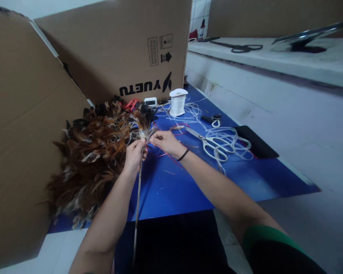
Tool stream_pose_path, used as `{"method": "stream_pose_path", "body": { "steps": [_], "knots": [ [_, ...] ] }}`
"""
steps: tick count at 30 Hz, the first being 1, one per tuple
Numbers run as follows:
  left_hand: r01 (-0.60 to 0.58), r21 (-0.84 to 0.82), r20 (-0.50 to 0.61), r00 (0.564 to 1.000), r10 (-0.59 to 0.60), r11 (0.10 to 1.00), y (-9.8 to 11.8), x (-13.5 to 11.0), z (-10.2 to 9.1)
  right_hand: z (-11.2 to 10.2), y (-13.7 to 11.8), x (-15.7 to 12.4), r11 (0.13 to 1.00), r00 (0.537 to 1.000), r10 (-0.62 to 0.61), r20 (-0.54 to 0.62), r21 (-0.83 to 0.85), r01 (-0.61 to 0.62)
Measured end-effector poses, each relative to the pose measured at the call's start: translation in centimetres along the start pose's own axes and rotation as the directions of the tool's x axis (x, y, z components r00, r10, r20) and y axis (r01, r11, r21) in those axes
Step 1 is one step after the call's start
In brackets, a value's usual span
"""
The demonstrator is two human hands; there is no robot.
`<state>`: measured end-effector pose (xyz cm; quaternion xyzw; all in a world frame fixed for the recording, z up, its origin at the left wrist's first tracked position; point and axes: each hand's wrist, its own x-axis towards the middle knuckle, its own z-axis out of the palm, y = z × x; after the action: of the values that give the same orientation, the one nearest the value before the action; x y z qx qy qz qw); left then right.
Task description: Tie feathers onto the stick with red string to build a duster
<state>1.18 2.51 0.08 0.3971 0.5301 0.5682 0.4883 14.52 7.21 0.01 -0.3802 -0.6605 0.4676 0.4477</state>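
My left hand [134, 155] is closed around a thin stick [137, 205], which slants down toward my lap. At the stick's upper end, pale fluffy feathers [143, 134] stick out just above my fingers. Close beside it, my right hand [168, 143] pinches a thin red string [171, 156] next to the feather bases; part of the string is hidden by the fingers. A large heap of brown and black feathers [98, 148] lies to the left of both hands.
White-handled scissors [214, 146] and tangled clear ribbon [231, 139] lie to the right on the blue table [171, 194]. Behind stand a white spool [177, 103], small black snips [210, 118] and a white device [150, 101]. Cardboard boxes [108, 45] wall the back and left.
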Motion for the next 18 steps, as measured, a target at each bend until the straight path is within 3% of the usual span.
{"method": "stream_pose_path", "body": {
  "steps": [5,11,18],
  "knots": [
    [-0.009,0.030,-0.018,1.000,0.010,1.000,-0.1,-0.1,0.1,0.0,-0.6,-1.0,0.956,0.992,0.116,0.052,0.266,-0.126],
    [-0.043,0.044,0.021,0.999,0.042,0.998,-0.3,-0.1,0.1,-0.3,-0.2,-1.1,0.945,0.984,0.175,0.028,0.276,-0.176],
    [-0.067,0.061,0.023,0.998,0.065,0.996,-0.9,-0.2,0.4,0.3,0.1,-1.3,0.792,0.943,0.333,0.021,0.536,-0.292]
  ]
}}
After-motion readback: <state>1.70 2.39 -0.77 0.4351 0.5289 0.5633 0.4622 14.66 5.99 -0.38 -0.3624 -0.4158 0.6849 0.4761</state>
